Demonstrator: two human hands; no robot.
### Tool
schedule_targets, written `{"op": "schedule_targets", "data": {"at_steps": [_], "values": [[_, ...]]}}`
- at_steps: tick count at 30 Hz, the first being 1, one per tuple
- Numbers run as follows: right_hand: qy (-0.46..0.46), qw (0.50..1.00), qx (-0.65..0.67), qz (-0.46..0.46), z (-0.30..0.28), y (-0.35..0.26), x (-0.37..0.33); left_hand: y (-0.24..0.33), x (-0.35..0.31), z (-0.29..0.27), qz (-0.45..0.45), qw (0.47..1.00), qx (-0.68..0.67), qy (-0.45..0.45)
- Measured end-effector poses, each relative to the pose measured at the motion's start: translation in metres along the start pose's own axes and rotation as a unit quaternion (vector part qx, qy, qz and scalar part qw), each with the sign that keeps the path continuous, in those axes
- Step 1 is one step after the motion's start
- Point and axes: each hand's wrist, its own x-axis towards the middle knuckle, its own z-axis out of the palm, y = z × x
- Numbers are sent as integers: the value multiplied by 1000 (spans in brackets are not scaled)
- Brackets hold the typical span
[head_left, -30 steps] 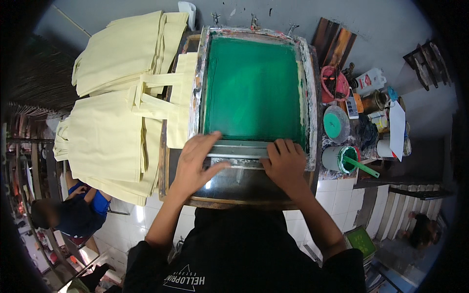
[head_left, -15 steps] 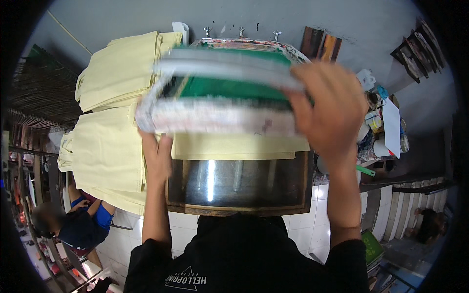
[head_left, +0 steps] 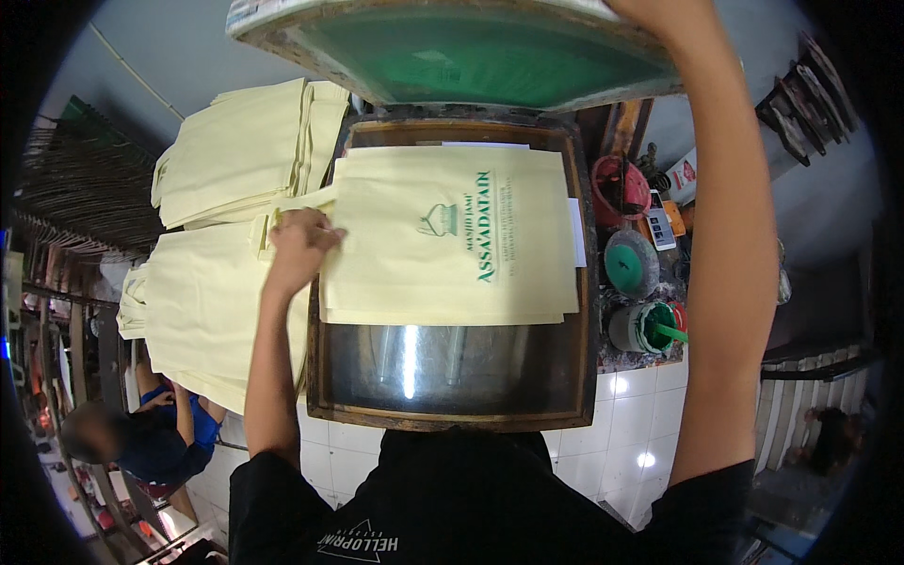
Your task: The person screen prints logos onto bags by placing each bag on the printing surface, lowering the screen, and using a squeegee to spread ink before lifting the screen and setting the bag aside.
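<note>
Worktop (head_left: 452, 377): glass, wood-rimmed; bare near part right of the left grip (head_left: 306, 245).
Bucket (head_left: 627, 327): grey, green-stained; well right of the left grip, past the bag (head_left: 391, 268).
Left grip: fingers curled at the bag's handle (head_left: 315, 199); whether pinching it, cannot tell.
Bag: cream, green print; flat on the worktop, just right of the left grip.
Near stack (head_left: 202, 311): cream; just left of the left grip.
Far stack (head_left: 235, 146): cream; farther back.
Right grip (head_left: 664, 14): at the screen (head_left: 443, 71), fingers cut off; hold, cannot tell.
Screen: green, raised, tilted; left of the right grip.
</note>
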Motion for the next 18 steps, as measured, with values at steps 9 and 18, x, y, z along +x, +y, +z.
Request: {"op": "schedule_targets", "data": {"at_steps": [9, 18], "values": [[-4, 999, -30, -32, 3, 15, 31, -148, -61, -154, -188, 838, 442, 259], [-5, 999, -8, -37, 8, 33, 39, 121, 52, 156, 272, 961, 9, 57]]}}
